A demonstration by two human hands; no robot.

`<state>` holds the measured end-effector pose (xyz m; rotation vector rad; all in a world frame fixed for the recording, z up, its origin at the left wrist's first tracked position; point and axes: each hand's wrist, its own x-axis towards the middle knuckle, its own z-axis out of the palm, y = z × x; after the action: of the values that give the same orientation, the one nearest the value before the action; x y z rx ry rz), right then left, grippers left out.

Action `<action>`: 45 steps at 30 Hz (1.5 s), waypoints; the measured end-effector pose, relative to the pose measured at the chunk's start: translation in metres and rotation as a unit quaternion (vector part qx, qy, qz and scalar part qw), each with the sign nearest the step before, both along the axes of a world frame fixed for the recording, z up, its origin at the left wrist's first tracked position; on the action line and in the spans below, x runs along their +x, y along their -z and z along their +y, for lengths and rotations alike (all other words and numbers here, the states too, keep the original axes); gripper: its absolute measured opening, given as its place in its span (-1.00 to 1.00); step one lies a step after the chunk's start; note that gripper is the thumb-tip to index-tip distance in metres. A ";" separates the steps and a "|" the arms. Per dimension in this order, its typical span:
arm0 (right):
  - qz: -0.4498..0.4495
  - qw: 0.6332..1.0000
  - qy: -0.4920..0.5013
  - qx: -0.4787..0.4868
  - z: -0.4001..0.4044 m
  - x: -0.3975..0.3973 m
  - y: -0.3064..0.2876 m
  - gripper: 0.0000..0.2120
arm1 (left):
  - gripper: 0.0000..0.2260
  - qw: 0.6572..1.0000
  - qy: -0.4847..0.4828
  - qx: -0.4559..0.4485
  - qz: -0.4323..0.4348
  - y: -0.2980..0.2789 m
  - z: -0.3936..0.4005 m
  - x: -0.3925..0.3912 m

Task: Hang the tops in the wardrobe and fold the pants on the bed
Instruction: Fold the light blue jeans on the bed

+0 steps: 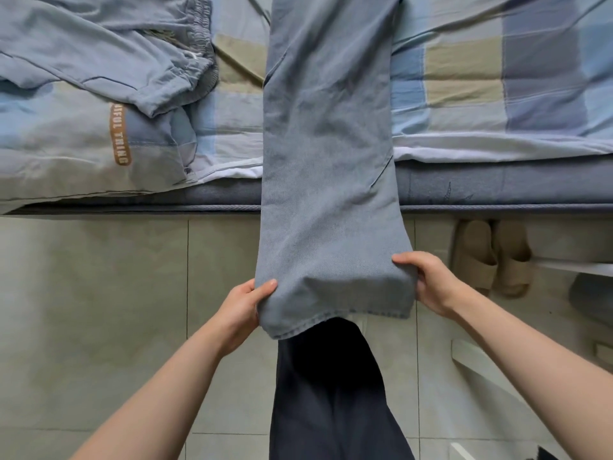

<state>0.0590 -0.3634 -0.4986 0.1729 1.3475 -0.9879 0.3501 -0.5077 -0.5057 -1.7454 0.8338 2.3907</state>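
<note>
The bed (497, 180), under a blue, grey and olive checked cover (517, 78), filled the upper part of the view. A pair of light blue jeans (325, 154) lay lengthwise from the bed out past its edge, the hem end held above the tiled floor (99, 293). A second pair of pale blue trousers (109, 51) with an elastic waist lay crumpled at the bed's left. Beige slippers (491, 257) sat by the bed's foot at right. The left hand (242, 310) pinched the jeans' left hem corner; the right hand (428, 280) gripped the right corner.
</note>
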 end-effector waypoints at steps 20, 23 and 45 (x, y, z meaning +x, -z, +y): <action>0.085 0.968 -0.184 0.147 -0.053 -0.043 -0.060 -0.75 | -0.76 0.964 0.231 -0.056 -0.119 -0.052 -0.097 -0.047; 0.029 0.981 -0.129 0.143 -0.106 -0.086 -0.070 -0.85 | -0.84 0.979 0.189 -0.013 -0.070 -0.067 -0.167 -0.090; 0.151 0.961 -0.062 0.224 -0.132 -0.081 0.058 -0.78 | -0.66 0.953 0.204 -0.150 -0.165 0.042 -0.198 -0.128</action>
<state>-0.0223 -0.4952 -0.5563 0.2828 1.8326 -0.6064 0.2222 -0.7052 -0.5481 -1.7784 1.3945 1.7217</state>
